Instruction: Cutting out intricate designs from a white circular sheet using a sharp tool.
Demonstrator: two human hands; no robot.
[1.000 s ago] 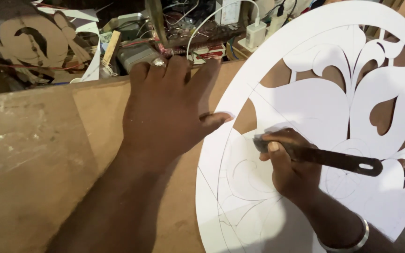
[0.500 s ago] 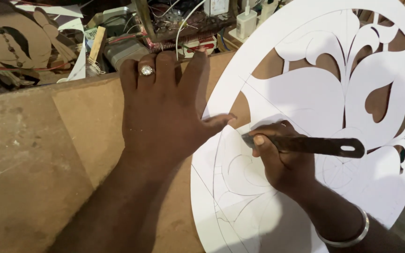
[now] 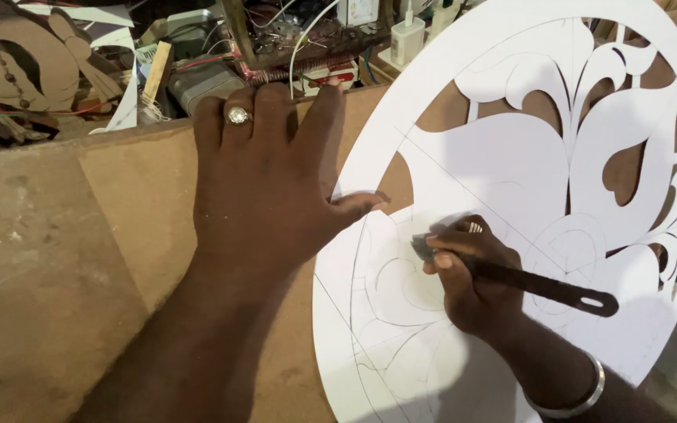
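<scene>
A large white round panel (image 3: 511, 164) with leaf-shaped cutouts lay on a brown board (image 3: 119, 235), filling the right of the scene. The left hand (image 3: 268, 172), wearing a ring, pressed flat and spread across its left edge. The right hand (image 3: 472, 282) gripped a dark cutting blade (image 3: 534, 286), tip on the pencilled pattern.

White floral-cutout disc (image 3: 511, 172) — brown board (image 3: 56, 258)

Brown workboard (image 3: 56, 258), cluttered bench (image 3: 197, 47) behind
</scene>
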